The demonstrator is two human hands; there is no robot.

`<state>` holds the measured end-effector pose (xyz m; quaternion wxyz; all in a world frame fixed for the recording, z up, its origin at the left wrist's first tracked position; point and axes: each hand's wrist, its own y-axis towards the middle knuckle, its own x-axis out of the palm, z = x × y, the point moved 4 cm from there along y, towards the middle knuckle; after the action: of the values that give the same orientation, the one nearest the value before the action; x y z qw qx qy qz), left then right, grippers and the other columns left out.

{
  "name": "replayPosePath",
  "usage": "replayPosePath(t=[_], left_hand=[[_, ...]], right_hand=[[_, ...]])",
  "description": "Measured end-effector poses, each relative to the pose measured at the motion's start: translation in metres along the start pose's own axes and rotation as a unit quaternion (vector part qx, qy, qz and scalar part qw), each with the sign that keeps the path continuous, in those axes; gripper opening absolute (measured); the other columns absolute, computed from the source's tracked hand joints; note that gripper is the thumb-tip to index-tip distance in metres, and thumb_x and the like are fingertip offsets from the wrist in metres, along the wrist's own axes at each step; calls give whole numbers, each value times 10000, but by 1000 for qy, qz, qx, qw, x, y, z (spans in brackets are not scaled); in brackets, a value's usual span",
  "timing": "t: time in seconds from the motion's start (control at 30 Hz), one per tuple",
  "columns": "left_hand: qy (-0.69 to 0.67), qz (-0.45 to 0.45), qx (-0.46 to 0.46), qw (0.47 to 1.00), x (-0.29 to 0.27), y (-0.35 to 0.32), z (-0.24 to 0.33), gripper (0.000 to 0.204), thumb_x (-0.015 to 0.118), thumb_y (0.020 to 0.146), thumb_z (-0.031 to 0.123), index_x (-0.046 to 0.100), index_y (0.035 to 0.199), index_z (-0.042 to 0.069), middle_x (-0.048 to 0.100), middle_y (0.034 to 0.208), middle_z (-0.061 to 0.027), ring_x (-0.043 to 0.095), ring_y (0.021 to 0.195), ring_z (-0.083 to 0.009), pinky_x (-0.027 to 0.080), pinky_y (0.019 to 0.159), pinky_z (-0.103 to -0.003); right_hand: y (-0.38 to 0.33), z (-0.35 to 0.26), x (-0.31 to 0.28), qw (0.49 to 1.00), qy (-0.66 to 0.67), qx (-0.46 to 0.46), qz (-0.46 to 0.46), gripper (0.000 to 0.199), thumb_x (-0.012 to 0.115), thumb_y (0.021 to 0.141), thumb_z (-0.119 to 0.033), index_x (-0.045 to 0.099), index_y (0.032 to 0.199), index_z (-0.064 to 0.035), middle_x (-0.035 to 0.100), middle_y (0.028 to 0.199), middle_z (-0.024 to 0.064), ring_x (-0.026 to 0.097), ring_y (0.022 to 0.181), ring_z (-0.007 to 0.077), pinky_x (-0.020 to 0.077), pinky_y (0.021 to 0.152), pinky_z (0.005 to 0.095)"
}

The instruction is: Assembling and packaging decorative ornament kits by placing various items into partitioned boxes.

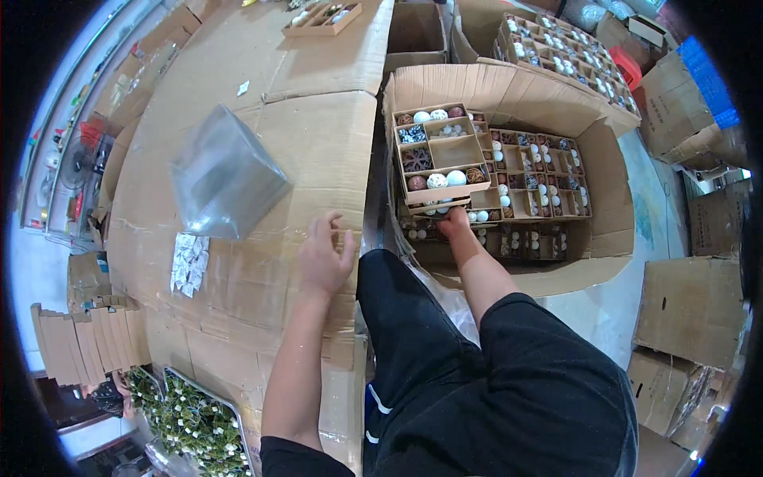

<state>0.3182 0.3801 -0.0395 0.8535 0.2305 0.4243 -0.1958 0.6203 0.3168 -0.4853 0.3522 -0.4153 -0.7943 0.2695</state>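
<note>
My left hand (326,253) hovers over or rests on the cardboard-covered table, fingers apart and nothing in them. To its left lie a clear plastic bag (230,175) and a flat sheet of small white packets (190,264). On the right, my right hand (455,224) reaches into a large open carton (608,187). It grips the near edge of a divided cardboard tray (455,149), its fingertips partly hidden beneath. That tray holds white and brown balls and dark star-like pieces, and sits above other filled trays (540,173) in the carton.
Another small divided tray (324,19) stands at the table's far end. Stacked trays (568,60) rise behind the carton. Cardboard boxes (687,310) line the right side. Lower left are folded cardboard pieces (91,342), green foliage with white bits (195,425) and another person's arm (121,389).
</note>
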Motion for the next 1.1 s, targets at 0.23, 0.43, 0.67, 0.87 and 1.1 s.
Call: replayPosePath(t=[0.23, 0.43, 0.67, 0.87, 1.1], left_hand=[[-69, -5, 257, 964, 11, 38, 147, 1041, 815, 696, 340, 256, 1505, -3, 291, 1509, -277, 298, 1399, -432, 267, 1158, -480], [11, -105, 286, 952, -2, 45, 171, 1267, 898, 538, 453, 222, 1546, 91, 326, 1537, -181, 243, 1448, -377, 184, 1160, -531], [75, 1, 321, 944, -40, 4, 183, 863, 879, 550, 305, 535, 1327, 159, 501, 1376, -86, 392, 1331, -294, 245, 1112, -527], [71, 190, 318, 926, -113, -48, 217, 298, 537, 868, 207, 584, 1158, 157, 577, 1163, -56, 534, 1163, -237, 321, 1049, -498], [123, 235, 214, 940, -184, -125, 197, 328, 554, 867, 204, 622, 1181, 138, 612, 1133, -57, 576, 1109, -198, 364, 1026, -467]], right_hand=[[-56, -100, -53, 991, 128, -24, -33, 302, 448, 863, -8, 606, 1119, -35, 627, 1023, 180, 620, 886, 358, 540, 748, 546], [-158, -159, -24, 988, 142, 21, -51, 371, 407, 857, 6, 565, 1192, -6, 576, 1199, 226, 570, 1078, 421, 438, 962, 655], [-297, -242, 60, 942, 68, -39, -327, 415, 467, 1022, -330, 561, 1299, -36, 623, 1277, 150, 626, 1144, 300, 534, 984, 472], [-367, -249, 81, 821, 92, 49, -561, 392, 494, 1019, -273, 546, 1323, -31, 598, 1310, 125, 629, 1113, 253, 533, 987, 441], [-386, -178, 88, 774, -24, 161, -611, 382, 500, 1016, -262, 556, 1312, -26, 614, 1283, 128, 642, 1093, 254, 540, 972, 436]])
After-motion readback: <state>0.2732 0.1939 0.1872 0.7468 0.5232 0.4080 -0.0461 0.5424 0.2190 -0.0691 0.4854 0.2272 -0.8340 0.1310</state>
